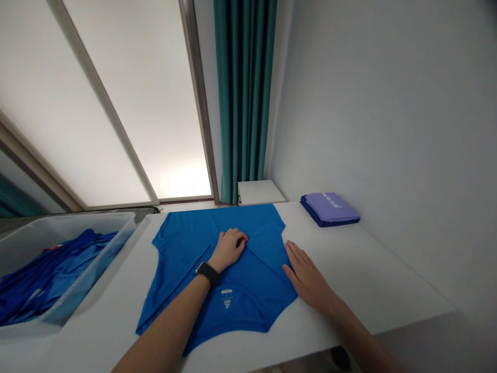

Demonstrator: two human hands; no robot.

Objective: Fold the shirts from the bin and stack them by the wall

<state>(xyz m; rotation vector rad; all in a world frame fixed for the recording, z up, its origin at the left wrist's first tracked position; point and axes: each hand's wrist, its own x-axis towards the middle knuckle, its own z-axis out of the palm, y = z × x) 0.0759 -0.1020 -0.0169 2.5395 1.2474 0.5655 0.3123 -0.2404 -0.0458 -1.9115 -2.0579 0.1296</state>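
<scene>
A blue sports shirt (217, 228) is spread over the white table (373, 274), its neckline and a small printed label (226, 299) towards me. My left hand (230, 248), with a black watch (208, 273) on the wrist, rests on the middle of the shirt. Its fingers are curled, with thumb and fingertips pinched at the fabric, where a crease runs off to the lower right. Flat at the shirt's right edge lies my right hand (306, 274), fingers stretched out, partly on the cloth and partly on the table.
On the left stands a translucent plastic bin (97, 280) with crumpled blue garments (58, 264) inside. A folded stack of purple and navy cloth (330, 208) lies at the table's back right, beside the wall. Behind are a small white cabinet (260, 191) and a green curtain (245, 103).
</scene>
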